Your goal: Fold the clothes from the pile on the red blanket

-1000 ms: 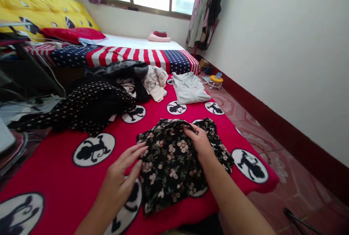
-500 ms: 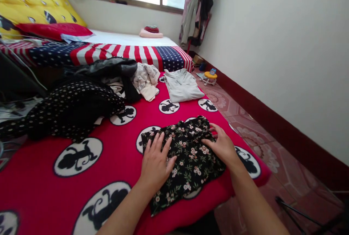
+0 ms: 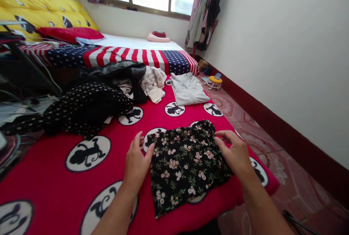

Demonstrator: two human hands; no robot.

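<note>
The black floral garment (image 3: 185, 166) lies folded fairly flat between the two hands, just right of the left hand (image 3: 139, 158) and just left of the right hand (image 3: 236, 151). The left hand is half open, thumb at the cloth's near-side corner, with nothing visibly gripped; the right hand's fingers are loosely bent at the opposite edge, and whether they pinch fabric I cannot tell. The cloth looks light, soft and limp, perhaps a little slippery, and hardly fragile; holding both side edges at once should keep the layers together, while one corner alone would probably let it sag. Under the hands spreads a red monkey-print cover (image 3: 54, 191), apparently soft. Beyond the right hand lies a pale grey shirt (image 3: 188, 91); beyond the left, a dotted black garment (image 3: 89, 100). Tiled floor (image 3: 294, 177) shows to the right hand's right.
</note>
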